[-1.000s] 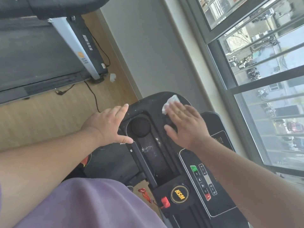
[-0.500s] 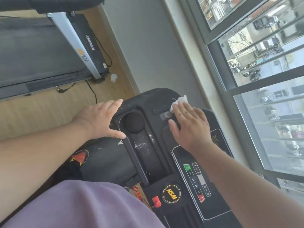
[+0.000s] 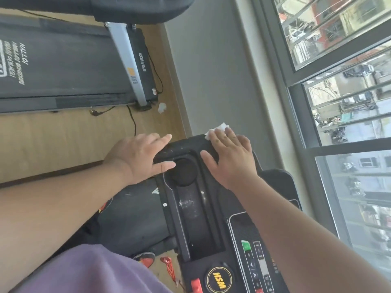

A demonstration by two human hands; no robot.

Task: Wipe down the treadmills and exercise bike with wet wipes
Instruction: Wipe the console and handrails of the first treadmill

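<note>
The wipe (image 3: 218,129) sits just above centre frame, squashed under the right hand (image 3: 230,159) on the far edge of the console (image 3: 203,227), a white corner poking out past the fingertips. That hand lies flat, fingers straight and close together, thumb stuck out toward the round cup holder (image 3: 183,172), forearm running down to the lower right corner. The left hand (image 3: 140,158) rests on the console's left corner, fingers straight and draped over the edge, thumb laid along the cup holder rim, holding nothing; its arm comes in from the left edge. White specks dot the tray below the cup holder, maybe dust or dried drips, hard to say from here. At the bottom are a round HSM logo (image 3: 220,280) and a green button (image 3: 246,245). A second treadmill (image 3: 63,66) fills the upper left, with a scrap of white (image 3: 162,107) on the wood floor beside its base. Windows (image 3: 338,102) run down the right side.
</note>
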